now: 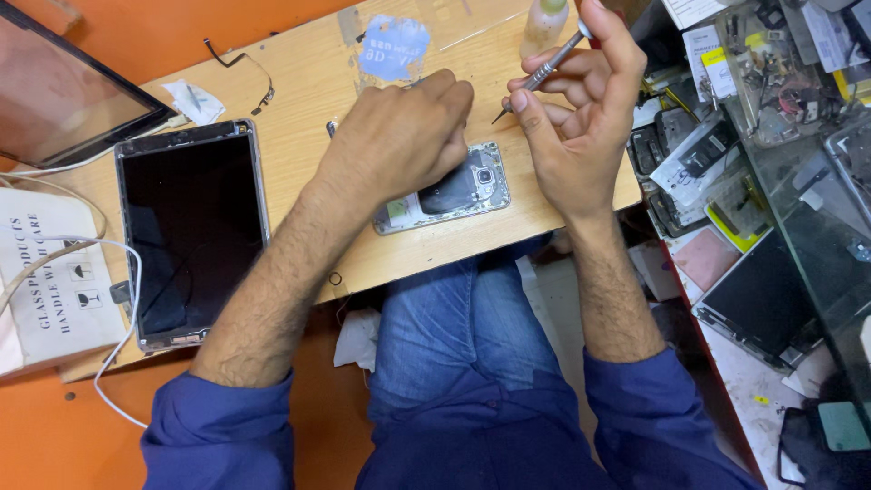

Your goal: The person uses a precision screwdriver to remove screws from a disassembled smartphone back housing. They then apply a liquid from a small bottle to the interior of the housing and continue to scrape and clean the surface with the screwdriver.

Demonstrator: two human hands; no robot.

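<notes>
Landmark: the wooden board across the person's lap.

Step in hand, as judged: work on an opened phone lying back-up near the board's front edge, its cover off and camera module showing. The left hand rests on the phone with fingers curled down over its upper part; whether they pinch anything cannot be told. The right hand, above the board's right end, pinches a slim screwdriver between thumb and fingers, tip pointing down-left, clear of the phone.

Next move calls for bringing the tip squarely onto a small screw while the left hand steadies the phone.

Containers: a bottle at the board's far edge, contents unclear; crowded parts trays right of the board. A tablet lies at its left end.
</notes>
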